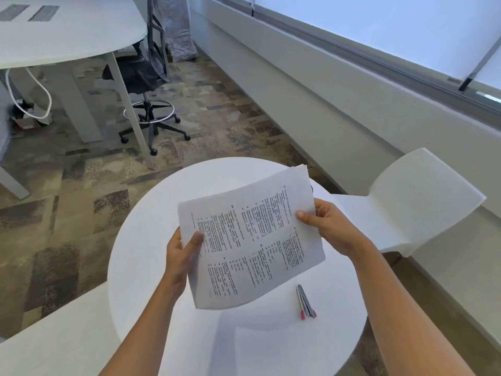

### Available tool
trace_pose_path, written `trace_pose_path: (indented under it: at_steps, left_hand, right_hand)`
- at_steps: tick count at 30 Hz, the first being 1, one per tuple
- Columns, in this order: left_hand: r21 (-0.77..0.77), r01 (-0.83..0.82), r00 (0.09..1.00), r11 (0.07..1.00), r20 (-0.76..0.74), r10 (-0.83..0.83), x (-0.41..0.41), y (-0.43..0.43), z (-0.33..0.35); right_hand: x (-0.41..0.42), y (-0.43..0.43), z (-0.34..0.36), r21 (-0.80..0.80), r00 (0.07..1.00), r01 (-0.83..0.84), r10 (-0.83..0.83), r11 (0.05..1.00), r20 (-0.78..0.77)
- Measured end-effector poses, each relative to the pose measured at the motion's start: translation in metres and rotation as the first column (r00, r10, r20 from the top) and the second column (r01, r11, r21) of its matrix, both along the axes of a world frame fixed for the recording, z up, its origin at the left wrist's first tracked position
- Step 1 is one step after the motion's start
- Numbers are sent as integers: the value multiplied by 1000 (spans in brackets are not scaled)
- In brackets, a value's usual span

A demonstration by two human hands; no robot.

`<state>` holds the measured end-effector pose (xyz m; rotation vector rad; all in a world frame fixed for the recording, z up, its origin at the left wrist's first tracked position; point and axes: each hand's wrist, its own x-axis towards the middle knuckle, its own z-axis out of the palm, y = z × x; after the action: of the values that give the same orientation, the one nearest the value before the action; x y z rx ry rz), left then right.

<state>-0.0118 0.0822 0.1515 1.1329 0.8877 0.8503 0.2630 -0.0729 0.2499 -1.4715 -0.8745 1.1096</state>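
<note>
A thin stack of printed paper sheets (252, 240) hangs in the air above a round white table (141, 267), tilted and slightly bowed. My left hand (180, 256) grips the stack's left edge, thumb on top of the print. My right hand (329, 226) pinches the right edge, thumb on the top sheet and fingers behind it. A small grey stapler with pink ends (305, 302) lies on the table just below the stack's lower right corner, touched by neither hand.
A white chair (414, 202) stands right of the table, and another white seat (62, 340) sits at lower left. A white desk (62, 31) with a black wheeled stool (146, 77) under it is at upper left. Patterned carpet lies between; a low wall and window run along the right.
</note>
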Motion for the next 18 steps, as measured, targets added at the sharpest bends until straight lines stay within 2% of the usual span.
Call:
trace_pose_path:
  at_steps: [5, 11, 15, 18]
  left_hand:
    - [-55, -45, 999, 997, 7, 45, -3, 2, 0]
    - [-28, -64, 996, 998, -68, 62, -7, 0, -8]
    - [-27, -95, 991, 995, -101, 92, -14, 0, -15]
    - [-58, -112, 988, 992, -115, 105, -17, -3, -28]
  right_hand:
    - [0, -16, -14, -26, 991, 132, -131, 991, 36]
    - [-22, -28, -58, -47, 952, 306, -306, 951, -1]
    - [-36, -32, -94, -58, 931, 362, -364, 930, -31]
    - [-46, -35, -124, -143, 917, 398, -399, 906, 21]
